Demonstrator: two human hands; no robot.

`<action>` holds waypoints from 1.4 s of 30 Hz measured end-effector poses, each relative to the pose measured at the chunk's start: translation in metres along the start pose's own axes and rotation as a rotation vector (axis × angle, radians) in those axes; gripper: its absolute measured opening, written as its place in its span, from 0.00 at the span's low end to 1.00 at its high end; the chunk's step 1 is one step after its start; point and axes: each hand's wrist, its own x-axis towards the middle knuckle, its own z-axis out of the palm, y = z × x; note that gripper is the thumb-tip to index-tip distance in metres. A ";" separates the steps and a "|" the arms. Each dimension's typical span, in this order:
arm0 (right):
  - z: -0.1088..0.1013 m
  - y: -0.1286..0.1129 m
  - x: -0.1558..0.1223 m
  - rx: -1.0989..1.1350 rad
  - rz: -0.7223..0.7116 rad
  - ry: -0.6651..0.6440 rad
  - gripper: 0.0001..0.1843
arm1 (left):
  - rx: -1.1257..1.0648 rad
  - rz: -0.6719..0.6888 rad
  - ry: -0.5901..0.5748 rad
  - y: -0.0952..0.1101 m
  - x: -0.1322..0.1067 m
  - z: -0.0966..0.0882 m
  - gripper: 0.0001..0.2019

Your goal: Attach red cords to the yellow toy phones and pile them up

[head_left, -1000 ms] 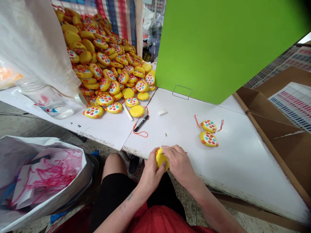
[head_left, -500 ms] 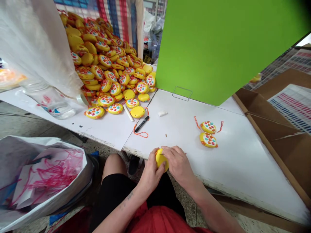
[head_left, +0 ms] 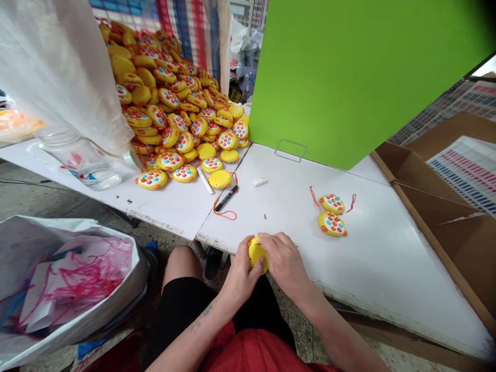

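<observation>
My left hand (head_left: 241, 268) is closed round the edge of a yellow toy (head_left: 256, 254), a small rounded plastic one held back side up at the table's front edge. My right hand (head_left: 284, 258) is pinched over the same toy's upper right side. A thin dark line shows at its fingertips and a dark tip behind the hand, like a slender tool; most of it is hidden by the fingers. To the right, two similar toys (head_left: 332, 224) lie face up, touching, with coloured buttons and orange cord loops.
A large pile of yellow toys (head_left: 168, 98) fills the back left. Nearby lie a black marker (head_left: 227, 198), a white pen (head_left: 205, 181) and a white block (head_left: 259, 181). A plastic jar (head_left: 87, 160), green panel (head_left: 329, 82), cardboard box (head_left: 430, 206) and open sack (head_left: 127, 289) surround the workspace.
Both hands keep their hold on the yellow toy, with only a slight shift of the right fingers at its upper edge. The objects on the table have not moved.
</observation>
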 end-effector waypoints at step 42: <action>-0.006 -0.008 -0.024 0.773 0.321 0.018 0.08 | -0.927 -0.411 0.110 0.008 -0.001 -0.023 0.27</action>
